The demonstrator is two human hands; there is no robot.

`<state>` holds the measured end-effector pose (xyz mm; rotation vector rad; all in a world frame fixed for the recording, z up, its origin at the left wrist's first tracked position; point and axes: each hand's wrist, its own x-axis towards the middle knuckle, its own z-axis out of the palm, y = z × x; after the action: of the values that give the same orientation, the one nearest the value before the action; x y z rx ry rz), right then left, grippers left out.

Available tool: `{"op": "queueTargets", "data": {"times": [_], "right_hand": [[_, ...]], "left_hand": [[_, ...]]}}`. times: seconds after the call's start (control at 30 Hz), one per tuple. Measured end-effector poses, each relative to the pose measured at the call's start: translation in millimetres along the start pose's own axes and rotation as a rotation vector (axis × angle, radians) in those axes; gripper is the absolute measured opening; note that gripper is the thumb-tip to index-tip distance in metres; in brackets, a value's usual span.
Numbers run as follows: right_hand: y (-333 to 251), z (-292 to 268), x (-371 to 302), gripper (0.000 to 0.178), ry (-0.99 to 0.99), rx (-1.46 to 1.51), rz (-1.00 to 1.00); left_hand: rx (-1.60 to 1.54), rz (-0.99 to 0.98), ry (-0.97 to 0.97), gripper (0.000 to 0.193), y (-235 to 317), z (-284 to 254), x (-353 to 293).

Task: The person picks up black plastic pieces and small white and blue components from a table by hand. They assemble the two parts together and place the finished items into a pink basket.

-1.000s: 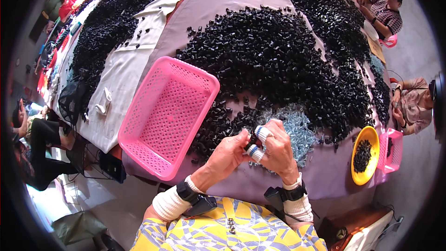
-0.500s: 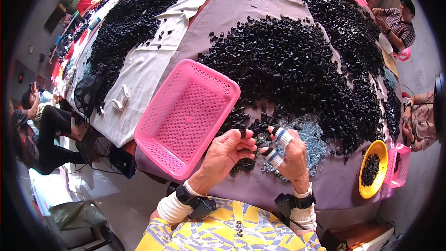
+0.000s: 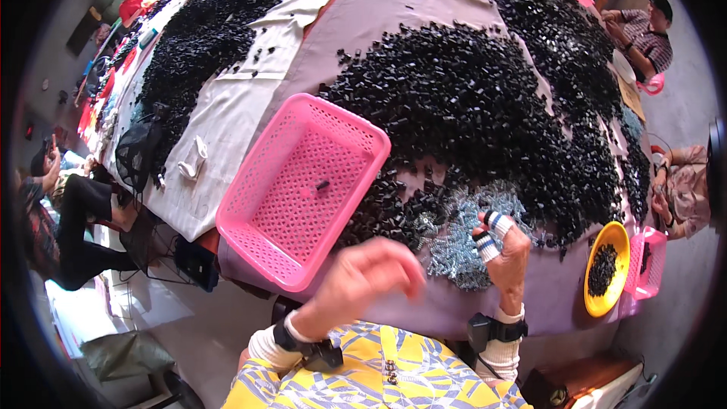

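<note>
My left hand (image 3: 369,282) is smeared by motion just below the lower right corner of a pink perforated basket (image 3: 229,221); its fingers cannot be made out. Inside the basket lies one small black piece (image 3: 323,185). My right hand (image 3: 506,254), with striped bands on thumb and forefinger, is over a pile of small clear bluish pieces (image 3: 458,266). Its fingers are curled and the two banded tips come close together; whatever may be between them is too small to see. Beyond both hands spreads a large heap of small black pieces (image 3: 454,98).
At the right edge a yellow bowl (image 3: 622,276) holds black pieces, beside a smaller pink basket (image 3: 651,257). A white glove (image 3: 194,159) lies on the pale cloth at left. Other people sit around the table, two at right (image 3: 647,38) and others at left.
A black piece has left my left hand and now lies in the pink basket. My left hand has moved down and blurred; my right hand has moved right onto the clear pieces.
</note>
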<state>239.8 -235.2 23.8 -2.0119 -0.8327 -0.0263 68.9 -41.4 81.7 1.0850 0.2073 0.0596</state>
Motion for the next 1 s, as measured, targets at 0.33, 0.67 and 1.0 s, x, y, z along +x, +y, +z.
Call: {"op": "queueTargets", "data": {"times": [0.33,0.67,1.0], "right_hand": [[8,13,-9,0.022,-0.071,0.003,0.017],[16,14,4,0.016,-0.139,-0.085,0.066],[28,19,8,0.024,-0.171,-0.157,-0.164]], "left_hand": [[0.072,0.361,-0.589,0.015,-45,96,-27],[-0.023,0.293,-0.925,0.015,0,68,-30],[-0.111,0.269,-1.175,0.015,26,60,-29]]}}
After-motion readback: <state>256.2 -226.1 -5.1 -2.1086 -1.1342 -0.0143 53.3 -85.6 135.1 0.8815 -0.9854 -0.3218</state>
